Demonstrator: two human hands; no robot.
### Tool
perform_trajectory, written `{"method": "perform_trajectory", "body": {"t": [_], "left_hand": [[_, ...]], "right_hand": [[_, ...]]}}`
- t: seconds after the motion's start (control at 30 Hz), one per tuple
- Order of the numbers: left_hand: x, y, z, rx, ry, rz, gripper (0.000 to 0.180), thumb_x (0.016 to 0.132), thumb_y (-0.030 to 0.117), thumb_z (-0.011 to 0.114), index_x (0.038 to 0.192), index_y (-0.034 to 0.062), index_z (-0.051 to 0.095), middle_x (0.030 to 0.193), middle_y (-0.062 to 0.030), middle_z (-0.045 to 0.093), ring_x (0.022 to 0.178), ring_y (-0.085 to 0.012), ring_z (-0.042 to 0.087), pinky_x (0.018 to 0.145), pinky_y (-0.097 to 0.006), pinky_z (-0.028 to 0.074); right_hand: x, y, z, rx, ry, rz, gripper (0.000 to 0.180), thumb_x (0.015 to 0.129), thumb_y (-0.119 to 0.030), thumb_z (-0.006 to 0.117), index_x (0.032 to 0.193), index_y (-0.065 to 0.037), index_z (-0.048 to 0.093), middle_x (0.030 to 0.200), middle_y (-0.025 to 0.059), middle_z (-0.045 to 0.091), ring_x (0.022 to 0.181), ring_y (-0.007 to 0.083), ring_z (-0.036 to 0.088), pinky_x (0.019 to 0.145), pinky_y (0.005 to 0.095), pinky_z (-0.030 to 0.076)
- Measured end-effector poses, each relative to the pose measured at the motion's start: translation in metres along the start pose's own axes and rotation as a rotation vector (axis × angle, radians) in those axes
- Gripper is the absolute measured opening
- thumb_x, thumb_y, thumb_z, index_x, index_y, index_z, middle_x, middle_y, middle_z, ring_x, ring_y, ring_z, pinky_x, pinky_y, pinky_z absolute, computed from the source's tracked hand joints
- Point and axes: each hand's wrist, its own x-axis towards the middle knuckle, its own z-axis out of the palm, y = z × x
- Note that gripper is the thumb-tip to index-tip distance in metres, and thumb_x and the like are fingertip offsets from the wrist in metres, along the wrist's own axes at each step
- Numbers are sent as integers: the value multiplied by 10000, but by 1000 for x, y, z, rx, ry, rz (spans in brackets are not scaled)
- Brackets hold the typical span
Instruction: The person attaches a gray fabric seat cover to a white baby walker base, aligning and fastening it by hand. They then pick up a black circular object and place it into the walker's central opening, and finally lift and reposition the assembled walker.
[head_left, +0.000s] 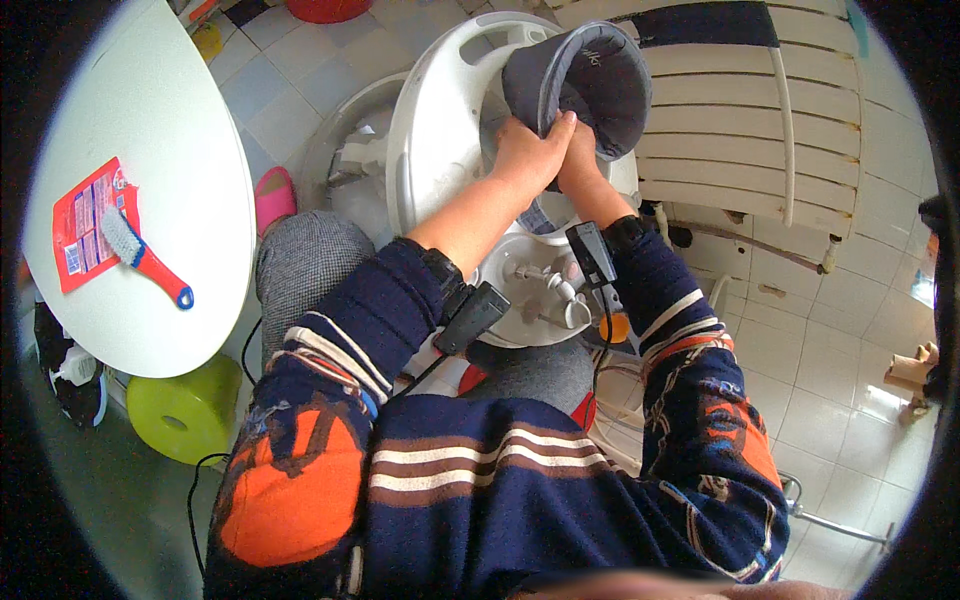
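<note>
though against grey cloth (530,80), right hand (580,163) partly behind left hand (532,148)

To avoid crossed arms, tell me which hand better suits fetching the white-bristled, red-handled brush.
Likely the left hand: the brush lies leftward on the white, rounded table; the right hand is farther. Both hold the dark-grey, round fabric item.

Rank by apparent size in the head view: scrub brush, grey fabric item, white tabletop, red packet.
Largest to smallest:
1. White tabletop
2. Grey fabric item
3. Red packet
4. Scrub brush
</note>
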Motion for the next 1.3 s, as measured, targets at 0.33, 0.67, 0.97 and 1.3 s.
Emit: {"method": "perform_trajectory", "body": {"t": [0.33, 0.67, 0.97, 1.3], "left_hand": [[-8, 3, 0, -18, 218, 178, 770, 906, 326, 672, 1374, -173, 318, 1352, -361, 467, 1256, -465, 494, 1095, -462, 382], [9, 70, -57, 230, 307, 799, 392, 887, 158, 677, 1204, -60, 601, 1208, -253, 622, 1141, -412, 586, 1016, -451, 451], [13, 64, -50, 481, 270, 832, 423, 892, 210, 674, 1231, -28, 592, 1232, -230, 614, 1152, -404, 579, 1008, -454, 445], [21, 54, -45, 508, 197, 781, 460, 921, 214, 640, 1294, -40, 549, 1212, -279, 613, 1135, -440, 579, 995, -472, 450]], "right_hand": [[-6, -61, -37, -538, 197, -290, 534, 933, -486, 644, 1083, 26, 669, 999, 186, 713, 920, 284, 682, 830, 379, 516], [81, -99, -102, -657, 161, -720, 487, 850, -390, 739, 1146, -24, 616, 1092, 227, 675, 1044, 410, 634, 861, 480, 510], [101, -81, -83, -727, 171, -686, 226, 939, -235, 626, 1076, -54, 630, 959, 239, 671, 931, 425, 650, 752, 478, 508], [70, -106, -62, -492, 363, -1250, 430, 890, -454, 663, 1079, -69, 639, 948, 192, 675, 916, 400, 652, 774, 491, 513]]}}
